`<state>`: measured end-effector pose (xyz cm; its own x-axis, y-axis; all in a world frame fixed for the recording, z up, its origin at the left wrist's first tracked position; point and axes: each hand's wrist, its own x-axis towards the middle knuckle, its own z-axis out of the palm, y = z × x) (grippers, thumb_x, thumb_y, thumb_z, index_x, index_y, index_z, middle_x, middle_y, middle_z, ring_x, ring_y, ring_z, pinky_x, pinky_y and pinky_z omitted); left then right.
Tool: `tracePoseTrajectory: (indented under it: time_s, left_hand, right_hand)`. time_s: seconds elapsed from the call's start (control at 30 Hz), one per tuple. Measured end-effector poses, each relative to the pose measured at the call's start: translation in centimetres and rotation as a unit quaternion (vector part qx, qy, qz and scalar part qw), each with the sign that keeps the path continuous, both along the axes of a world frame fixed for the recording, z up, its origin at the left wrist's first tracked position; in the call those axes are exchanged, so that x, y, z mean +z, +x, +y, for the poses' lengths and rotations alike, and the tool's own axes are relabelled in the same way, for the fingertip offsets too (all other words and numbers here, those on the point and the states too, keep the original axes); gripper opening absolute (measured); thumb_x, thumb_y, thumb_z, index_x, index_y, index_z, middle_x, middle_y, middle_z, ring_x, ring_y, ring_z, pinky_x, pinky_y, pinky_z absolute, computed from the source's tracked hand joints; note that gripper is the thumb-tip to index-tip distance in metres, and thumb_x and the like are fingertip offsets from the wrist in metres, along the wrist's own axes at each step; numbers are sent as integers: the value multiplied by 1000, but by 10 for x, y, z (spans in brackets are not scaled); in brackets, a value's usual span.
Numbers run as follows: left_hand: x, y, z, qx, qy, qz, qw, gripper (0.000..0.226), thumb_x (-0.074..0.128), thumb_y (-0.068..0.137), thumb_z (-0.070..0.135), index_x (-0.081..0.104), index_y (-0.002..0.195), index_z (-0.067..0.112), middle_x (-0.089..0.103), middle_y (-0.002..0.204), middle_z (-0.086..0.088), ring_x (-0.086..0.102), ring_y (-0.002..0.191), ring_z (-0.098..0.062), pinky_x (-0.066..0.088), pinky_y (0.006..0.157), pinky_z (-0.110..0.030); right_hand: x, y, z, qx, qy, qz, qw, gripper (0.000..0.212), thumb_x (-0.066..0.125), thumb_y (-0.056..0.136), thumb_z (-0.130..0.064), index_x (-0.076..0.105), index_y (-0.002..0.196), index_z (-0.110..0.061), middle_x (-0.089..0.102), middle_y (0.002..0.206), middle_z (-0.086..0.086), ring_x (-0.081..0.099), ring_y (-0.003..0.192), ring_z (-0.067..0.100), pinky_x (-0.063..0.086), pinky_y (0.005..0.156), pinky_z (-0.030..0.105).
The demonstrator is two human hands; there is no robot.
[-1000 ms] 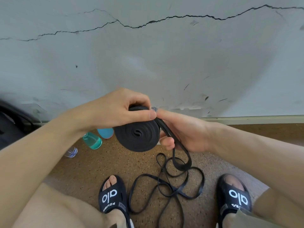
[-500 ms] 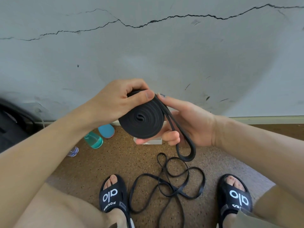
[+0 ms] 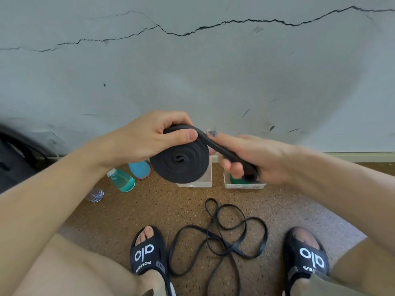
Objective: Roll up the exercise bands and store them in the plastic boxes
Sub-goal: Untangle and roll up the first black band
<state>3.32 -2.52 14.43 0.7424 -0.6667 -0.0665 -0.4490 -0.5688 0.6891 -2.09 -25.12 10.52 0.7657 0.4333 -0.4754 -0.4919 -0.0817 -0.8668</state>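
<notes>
1. Hands up in mid-frame, in front of a cracked grey wall.
2. Left hand grips the black rolled band: thumb pressed on the near face of the coil, fingers curled over its far top edge. Coil stands on edge, spiral face toward the camera.
3. Right hand holds the band's loose tail; the strap runs from the coil top down across the palm, fingers curled round it, index finger stretched toward the coil.
4. Second black band lies loose and tangled on the speckled brown floor, near side, between the two black slides.
5. Two clear plastic boxes on the floor by the wall, just beyond the hands: left box partly hidden behind the coil, contents not visible; right box under the right hand, something green inside.
6. Left of the boxes: teal bottle lying on its side, a blue object just beside it, small clear bottle further left.
7. Dark bag-like shape at far left edge, unclear.
</notes>
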Motion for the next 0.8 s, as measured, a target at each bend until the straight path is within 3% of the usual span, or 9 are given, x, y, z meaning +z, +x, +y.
tracePoseTrajectory:
  time_s: [0.07, 0.13, 0.23, 0.37, 0.53, 0.67, 0.8]
  left_hand:
    - [-1, -1, -1, 23, -32, 10, 999, 26, 55, 93, 48, 67, 96, 25, 71, 83, 11, 67, 76, -4, 50, 66, -15]
    - [-1, 0, -4, 60, -81, 14, 995, 26, 52, 91, 47, 67, 95, 25, 71, 81, 15, 67, 77, -1, 50, 67, -14]
    - [-3, 1, -7, 98, -145, 48, 984, 28, 52, 92, 44, 67, 92, 20, 70, 80, 11, 67, 76, -5, 51, 68, -17]
    - [-7, 3, -14, 129, -216, 111, 961, 27, 54, 97, 35, 67, 94, 11, 71, 83, 2, 67, 78, -12, 55, 71, -23]
    - [-8, 5, -23, 174, -255, 134, 942, 37, 49, 106, 25, 64, 112, -9, 72, 91, -8, 69, 82, -17, 58, 73, -27]
    - [-9, 4, -31, 202, -275, 153, 927, 35, 48, 106, 28, 67, 104, -2, 74, 89, -5, 70, 82, -16, 58, 75, -28]
    - [-6, 4, -32, 229, -290, 165, 914, 40, 48, 107, 31, 69, 109, -4, 76, 92, -8, 71, 86, -20, 59, 77, -31]
  right_hand:
    - [1, 0, -1, -61, 44, -16, 997, 32, 58, 99, -44, 64, 99, -12, 51, 58, -4, 38, 47, 7, 32, 45, 16]
    - [1, -2, 2, -116, 121, -12, 986, 20, 57, 102, -33, 59, 93, -15, 53, 63, -3, 43, 49, 6, 39, 47, 15]
    - [0, -7, 9, -165, 207, 12, 964, 17, 54, 105, -28, 57, 94, -15, 56, 67, -1, 48, 51, 6, 45, 49, 15]
    - [-1, -8, 14, -187, 224, -4, 956, 19, 54, 105, -30, 54, 95, -14, 56, 66, -1, 53, 55, 11, 49, 54, 19]
    - [3, -5, 20, -251, 124, -92, 956, 23, 52, 107, -26, 51, 85, -19, 54, 60, 2, 48, 46, 14, 40, 41, 21]
    - [1, -1, 24, -276, 16, -230, 933, 23, 43, 109, -22, 47, 88, -13, 53, 60, 6, 51, 45, 20, 35, 37, 25]
    - [4, 0, 23, -264, -50, -285, 920, 27, 38, 110, -26, 47, 88, -13, 49, 56, 6, 56, 42, 19, 30, 35, 24]
